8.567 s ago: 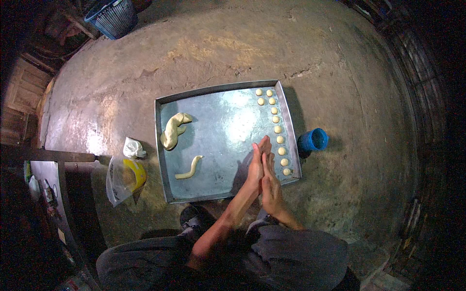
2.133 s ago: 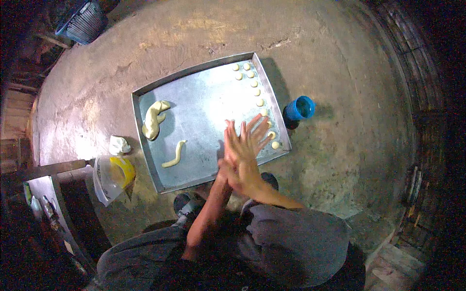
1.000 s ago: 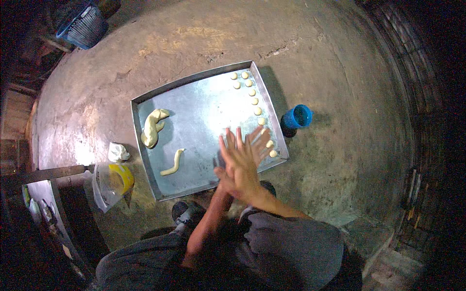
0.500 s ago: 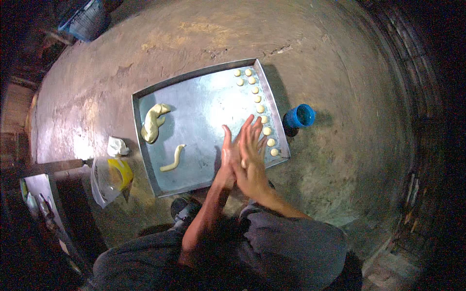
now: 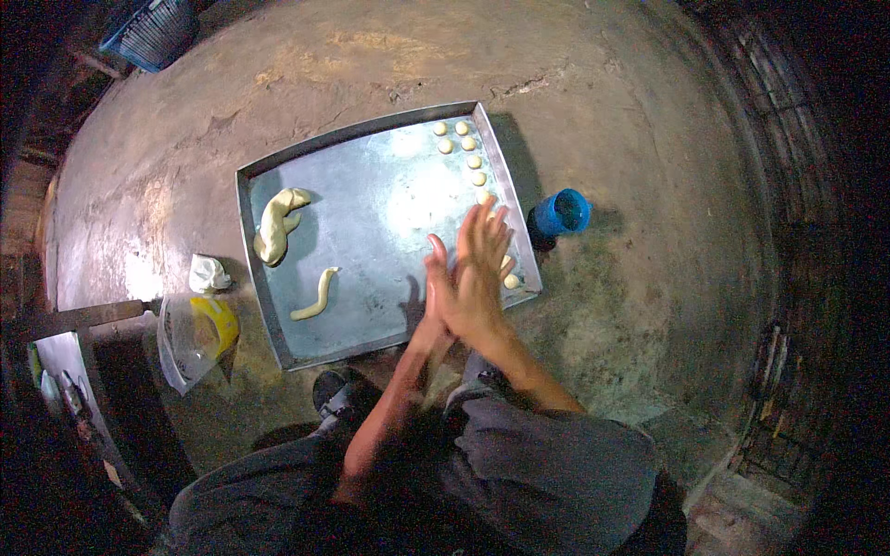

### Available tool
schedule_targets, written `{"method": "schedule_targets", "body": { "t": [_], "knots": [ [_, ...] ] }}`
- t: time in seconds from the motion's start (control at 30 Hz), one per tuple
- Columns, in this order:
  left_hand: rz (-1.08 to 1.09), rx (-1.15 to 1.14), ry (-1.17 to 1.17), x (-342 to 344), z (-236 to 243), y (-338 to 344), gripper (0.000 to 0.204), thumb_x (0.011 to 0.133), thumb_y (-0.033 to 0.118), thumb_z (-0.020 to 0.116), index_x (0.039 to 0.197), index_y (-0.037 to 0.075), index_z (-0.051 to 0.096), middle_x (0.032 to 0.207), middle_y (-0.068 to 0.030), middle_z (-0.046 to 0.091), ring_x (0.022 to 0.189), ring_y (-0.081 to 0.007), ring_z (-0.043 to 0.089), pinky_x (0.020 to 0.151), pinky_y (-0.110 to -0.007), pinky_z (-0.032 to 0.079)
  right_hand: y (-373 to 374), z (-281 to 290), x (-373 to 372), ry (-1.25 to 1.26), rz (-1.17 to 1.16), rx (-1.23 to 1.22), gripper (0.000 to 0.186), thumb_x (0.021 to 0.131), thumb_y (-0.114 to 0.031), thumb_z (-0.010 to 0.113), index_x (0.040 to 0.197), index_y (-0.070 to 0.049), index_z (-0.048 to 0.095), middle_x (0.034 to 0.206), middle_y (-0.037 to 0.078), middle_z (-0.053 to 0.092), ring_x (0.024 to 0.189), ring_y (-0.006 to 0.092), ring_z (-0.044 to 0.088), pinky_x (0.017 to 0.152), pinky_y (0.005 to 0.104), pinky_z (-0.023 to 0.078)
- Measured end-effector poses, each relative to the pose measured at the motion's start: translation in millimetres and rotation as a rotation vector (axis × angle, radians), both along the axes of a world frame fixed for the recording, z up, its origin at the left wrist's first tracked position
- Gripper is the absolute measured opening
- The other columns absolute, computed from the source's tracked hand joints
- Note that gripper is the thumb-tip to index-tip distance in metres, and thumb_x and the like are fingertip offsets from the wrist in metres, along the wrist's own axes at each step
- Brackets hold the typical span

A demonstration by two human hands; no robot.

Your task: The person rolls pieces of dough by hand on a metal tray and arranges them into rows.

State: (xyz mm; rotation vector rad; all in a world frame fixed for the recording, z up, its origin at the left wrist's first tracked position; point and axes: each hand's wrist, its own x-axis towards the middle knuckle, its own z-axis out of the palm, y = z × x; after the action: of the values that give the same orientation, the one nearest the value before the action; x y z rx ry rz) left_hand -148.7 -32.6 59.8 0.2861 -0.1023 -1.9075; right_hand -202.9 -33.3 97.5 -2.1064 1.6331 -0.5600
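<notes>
My left hand and my right hand are pressed palm to palm, fingers stretched out, above the near right part of a metal tray on the concrete floor. Whatever lies between the palms is hidden. A row of small pale dough balls runs along the tray's right edge, and my right hand covers part of it. On the tray's left side lie a thick lump of dough and a thin dough rope.
A blue cup stands on the floor just right of the tray. Left of the tray are a crumpled white wad and a clear plastic container with something yellow. A blue basket sits far left. My shoe is below the tray.
My palms have kept sliding against each other over the tray's right side; the fingers that were splayed a second ago are now closer together. The dough on the tray has not moved.
</notes>
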Motion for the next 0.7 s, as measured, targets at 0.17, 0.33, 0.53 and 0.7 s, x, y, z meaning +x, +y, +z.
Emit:
{"method": "schedule_targets", "body": {
  "t": [0.17, 0.33, 0.53, 0.7],
  "knots": [
    [0.091, -0.049, 0.051, -1.3, -12.5, -2.9, 0.104, 0.093, 0.083, 0.021, 0.162, 0.004, 0.017, 0.169, -0.0178, 0.017, 0.157, -0.0326, 0.014, 0.128, -0.051, 0.014, 39.4, 0.6, -12.9, -0.125, 0.318, 0.066, 0.097, 0.102, -0.061, 0.041, 0.154, 0.017, 0.016, 0.162, 0.04, 0.008, 0.152, 0.0558, -0.003, 0.121, 0.0641, 0.0],
    [0.013, 0.09, -0.01, -17.1, -21.0, 5.9, 0.107, 0.092, 0.084, 0.023, 0.162, 0.004, 0.016, 0.168, -0.0173, 0.018, 0.156, -0.0338, 0.015, 0.127, -0.053, 0.015, 9.0, -17.1, -29.4, -0.009, 0.004, 0.068, 0.089, 0.103, -0.052, 0.046, 0.154, 0.015, 0.018, 0.162, 0.04, 0.008, 0.152, 0.0564, 0.0, 0.122, 0.0643, 0.001],
    [0.023, -0.097, 0.046, -5.8, -51.6, -4.2, 0.099, 0.094, 0.083, 0.02, 0.163, 0.011, 0.02, 0.17, -0.0127, 0.014, 0.157, -0.0338, 0.013, 0.125, -0.056, 0.019, 25.8, 8.5, 8.0, -0.049, 0.322, -0.011, 0.09, 0.103, -0.053, 0.047, 0.157, 0.012, 0.017, 0.166, 0.033, 0.008, 0.154, 0.0512, 0.003, 0.122, 0.0638, 0.003],
    [-0.094, 0.097, -0.241, 8.4, 14.5, -3.2, 0.095, 0.097, 0.079, 0.02, 0.162, 0.01, 0.022, 0.167, -0.0122, 0.026, 0.154, -0.0298, 0.025, 0.125, -0.047, 0.023, 13.3, -13.0, -28.2, 0.038, 0.114, 0.059, 0.093, 0.101, -0.057, 0.046, 0.157, 0.012, 0.016, 0.166, 0.033, 0.007, 0.153, 0.0526, 0.002, 0.121, 0.0658, -0.001]
  ]
}}
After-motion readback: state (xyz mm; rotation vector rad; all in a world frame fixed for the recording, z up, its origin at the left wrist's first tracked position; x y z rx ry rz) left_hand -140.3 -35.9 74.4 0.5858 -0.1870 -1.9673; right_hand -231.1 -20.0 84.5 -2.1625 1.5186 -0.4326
